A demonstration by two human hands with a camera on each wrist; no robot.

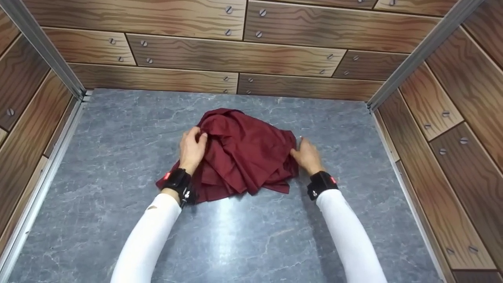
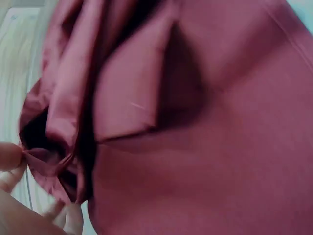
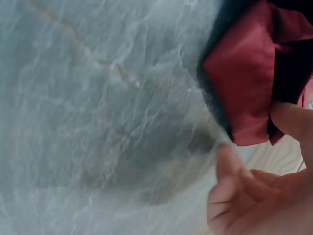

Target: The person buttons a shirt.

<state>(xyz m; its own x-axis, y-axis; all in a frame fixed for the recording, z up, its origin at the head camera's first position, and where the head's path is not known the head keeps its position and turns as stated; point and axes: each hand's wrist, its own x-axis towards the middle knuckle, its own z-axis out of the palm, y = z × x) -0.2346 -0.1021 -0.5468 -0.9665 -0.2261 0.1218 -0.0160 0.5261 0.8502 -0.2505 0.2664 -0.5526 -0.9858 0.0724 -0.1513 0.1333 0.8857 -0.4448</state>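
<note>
We are seeing one crumpled, dark-red fabric cloth [image 1: 247, 153] lying in loose folds on the middle of a grey, marble-patterned surface [image 1: 98, 177]. At the cloth's left side, a person's left hand [image 1: 191, 146] is pinching a fold between thumb and fingertips. At its right edge, the right hand [image 1: 307, 156] is touching the fabric with the thumb; we are seeing its forefinger extending apart from that thumb, and its other fingers bending loosely. Both wrists are wearing black straps, two in all, one on the left [image 1: 177, 182] and one on the right [image 1: 322, 184], above two white sleeves [image 1: 147, 239]. Around the surface, three wood-patterned plank walls [image 1: 188, 49] are standing, with two grey metal corner rails [image 1: 47, 51] running up between them.
</note>
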